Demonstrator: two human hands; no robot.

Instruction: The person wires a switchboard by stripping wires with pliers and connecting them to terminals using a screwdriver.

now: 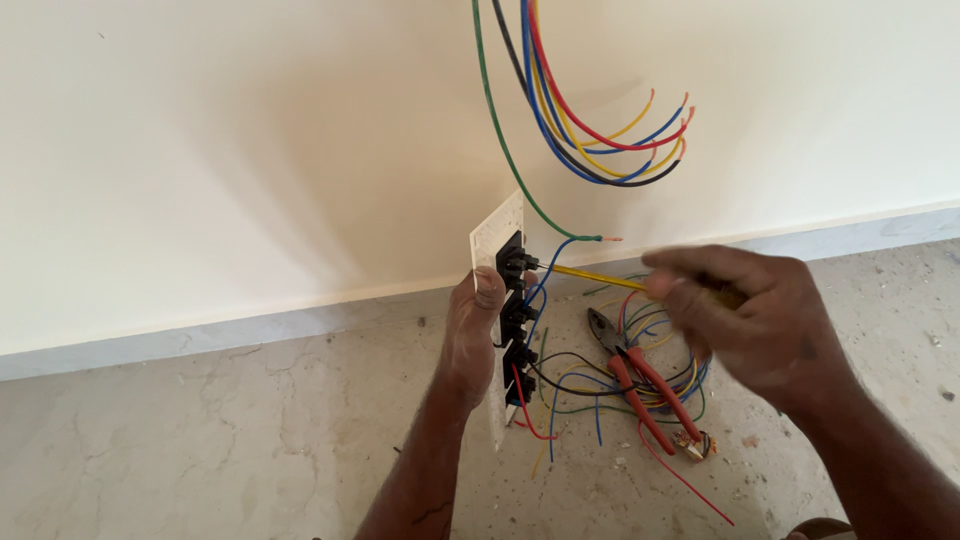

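Left hand (478, 335): we log it clenched on the near edge of a white switch plate (497, 232), thumb on the rim, the plate held upright and edge-on to us, its back with the black switch modules (515, 325) facing toward our right hand.

Right hand (752, 315): closed around a yellow-handled screwdriver (590, 276); the hand is blurred, so we cannot tell the exact finger hold.

Key relation: the screwdriver's long axis runs nearly level, from the right hand toward the left, and its tip meets the topmost module just beyond the left thumb. The plate's long axis runs up and down, so tool and plate stand roughly crosswise. Our right hand is the nearer to the tool; our left is the nearer to the plate.

Around the hands:
- Short wires, blue, red and black, loop out of the modules between the two hands.
- Green wire (500, 130) drops from above and ends with a bare tip just above the screwdriver shaft.
- Bundle of coloured wires (610, 135), red, blue, yellow and black, hangs above the right hand, its ends curling up.
- Red-handled pliers (640, 385) lie on the floor (250, 430) below the right hand, on a tangle of offcut wires.

Open room: bare floor spreads beyond the left hand; the wall (250, 150) closes the far side; wires crowd the space above the hands and under the right one.
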